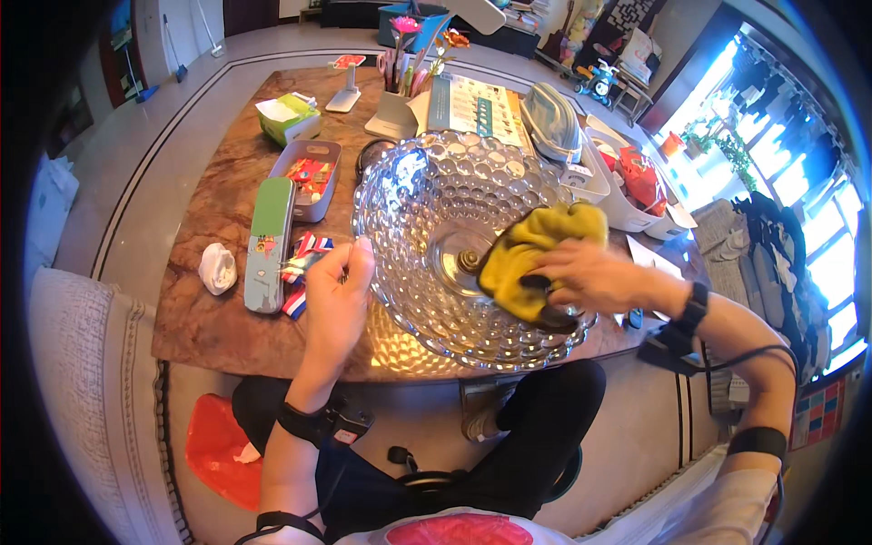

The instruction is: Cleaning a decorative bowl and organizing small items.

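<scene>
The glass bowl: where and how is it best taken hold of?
The bowl is probably best gripped by its rim, from left and right at once: it is wide and round, and its knobbly glass may help the hold. The left hand is at the left rim; the right hand holds a cloth.

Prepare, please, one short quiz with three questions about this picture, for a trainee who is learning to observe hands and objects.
1. What does the right hand hold inside the clear bumpy bowl?
2. True or false: the green-and-grey case lies to the right of the bowl.
3. Where on the bowl is the left hand? A) its centre; B) its far side; C) its near left rim.

Key: 1. A yellow cloth. 2. False. 3. C.
</scene>
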The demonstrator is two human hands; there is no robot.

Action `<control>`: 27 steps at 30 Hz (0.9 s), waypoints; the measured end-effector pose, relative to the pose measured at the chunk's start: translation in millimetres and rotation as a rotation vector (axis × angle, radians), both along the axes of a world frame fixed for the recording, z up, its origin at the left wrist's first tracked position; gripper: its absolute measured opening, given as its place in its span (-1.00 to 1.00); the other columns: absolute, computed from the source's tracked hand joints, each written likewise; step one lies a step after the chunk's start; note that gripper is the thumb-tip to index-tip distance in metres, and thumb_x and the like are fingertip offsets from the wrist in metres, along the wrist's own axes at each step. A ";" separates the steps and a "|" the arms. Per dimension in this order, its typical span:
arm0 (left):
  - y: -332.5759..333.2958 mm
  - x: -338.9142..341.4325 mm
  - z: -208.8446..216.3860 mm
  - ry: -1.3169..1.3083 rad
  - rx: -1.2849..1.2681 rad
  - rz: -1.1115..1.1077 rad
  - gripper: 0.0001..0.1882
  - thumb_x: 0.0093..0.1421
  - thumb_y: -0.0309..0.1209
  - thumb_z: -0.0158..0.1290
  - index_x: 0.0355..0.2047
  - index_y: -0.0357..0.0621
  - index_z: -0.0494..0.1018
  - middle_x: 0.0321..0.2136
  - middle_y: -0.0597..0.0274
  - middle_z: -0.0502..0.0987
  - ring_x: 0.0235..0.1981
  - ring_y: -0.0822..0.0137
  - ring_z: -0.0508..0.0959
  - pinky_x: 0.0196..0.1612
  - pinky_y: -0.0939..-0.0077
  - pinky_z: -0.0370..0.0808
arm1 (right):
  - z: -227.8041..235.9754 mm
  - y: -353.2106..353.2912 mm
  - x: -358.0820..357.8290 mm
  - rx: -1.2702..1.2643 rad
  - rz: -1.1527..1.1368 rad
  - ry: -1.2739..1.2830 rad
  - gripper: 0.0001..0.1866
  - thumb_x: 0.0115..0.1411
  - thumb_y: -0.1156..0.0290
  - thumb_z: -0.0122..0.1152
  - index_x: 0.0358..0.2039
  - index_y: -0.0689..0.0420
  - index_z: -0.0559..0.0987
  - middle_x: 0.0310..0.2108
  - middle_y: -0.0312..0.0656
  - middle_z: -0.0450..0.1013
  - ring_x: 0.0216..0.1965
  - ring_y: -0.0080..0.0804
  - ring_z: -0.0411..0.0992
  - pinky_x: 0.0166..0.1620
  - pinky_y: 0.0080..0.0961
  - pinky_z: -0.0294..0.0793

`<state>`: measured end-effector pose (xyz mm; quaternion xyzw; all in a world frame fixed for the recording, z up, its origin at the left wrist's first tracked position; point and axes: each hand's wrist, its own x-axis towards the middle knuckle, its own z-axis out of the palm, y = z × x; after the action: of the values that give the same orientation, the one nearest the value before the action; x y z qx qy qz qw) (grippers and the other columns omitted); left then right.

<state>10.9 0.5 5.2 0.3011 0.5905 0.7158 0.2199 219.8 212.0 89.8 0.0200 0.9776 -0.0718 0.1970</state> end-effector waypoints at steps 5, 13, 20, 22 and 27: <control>2.2 1.5 -1.1 -0.060 0.008 -0.055 -0.62 0.20 -0.29 -0.07 -0.72 -0.14 0.19 -0.74 0.52 0.15 -0.66 0.68 0.11 -0.62 0.70 0.05 | -54.8 -21.9 -34.6 -0.285 0.044 -0.077 -0.29 0.23 -0.01 -0.27 0.13 0.38 0.01 0.14 0.31 -0.15 0.19 0.15 -0.15 0.21 -0.17 -0.10; -0.5 1.4 -7.3 -0.045 0.023 -0.040 -0.63 0.20 -0.30 -0.08 -0.70 -0.19 0.19 -0.73 0.50 0.16 -0.62 0.67 0.11 -0.60 0.69 0.08 | -38.0 -55.6 -90.6 -0.361 0.258 0.311 -0.40 0.19 0.21 -0.14 0.22 0.02 0.00 0.19 0.13 -0.10 0.20 0.11 -0.13 0.22 -0.14 -0.13; 1.3 4.6 1.5 -0.091 -0.021 -0.067 -0.65 0.23 -0.30 -0.11 -0.67 -0.14 0.18 -0.74 0.51 0.17 -0.72 0.70 0.14 -0.69 0.71 0.09 | -47.2 1.6 -137.7 0.262 0.344 0.620 -0.38 0.04 0.19 0.00 0.15 -0.12 0.12 0.07 -0.09 0.11 0.08 -0.07 0.07 0.10 -0.12 0.04; -2.5 1.2 -1.9 -0.096 -0.007 -0.089 -0.65 0.25 -0.23 -0.17 -0.66 -0.05 0.20 -0.75 0.55 0.16 -0.79 0.71 0.14 -0.75 0.79 0.05 | -42.5 20.1 -140.2 0.388 0.236 0.519 -0.36 0.01 0.17 0.10 0.13 -0.12 0.16 0.10 -0.05 0.07 0.12 -0.03 0.02 0.14 -0.12 -0.02; -1.5 7.5 -0.9 0.017 -0.045 -0.028 -0.63 0.24 -0.25 -0.15 -0.68 -0.12 0.16 -0.76 0.49 0.15 -0.75 0.69 0.17 -0.71 0.72 0.10 | -30.9 61.8 -109.2 0.495 -0.291 0.514 -0.29 0.01 0.19 0.06 0.17 -0.03 0.04 0.05 -0.01 0.14 0.05 0.00 0.16 0.05 -0.12 0.17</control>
<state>18.4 -1.1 4.3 0.3105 0.6042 0.6964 0.2314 110.6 273.8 58.9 0.1869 0.9697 0.1367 -0.0777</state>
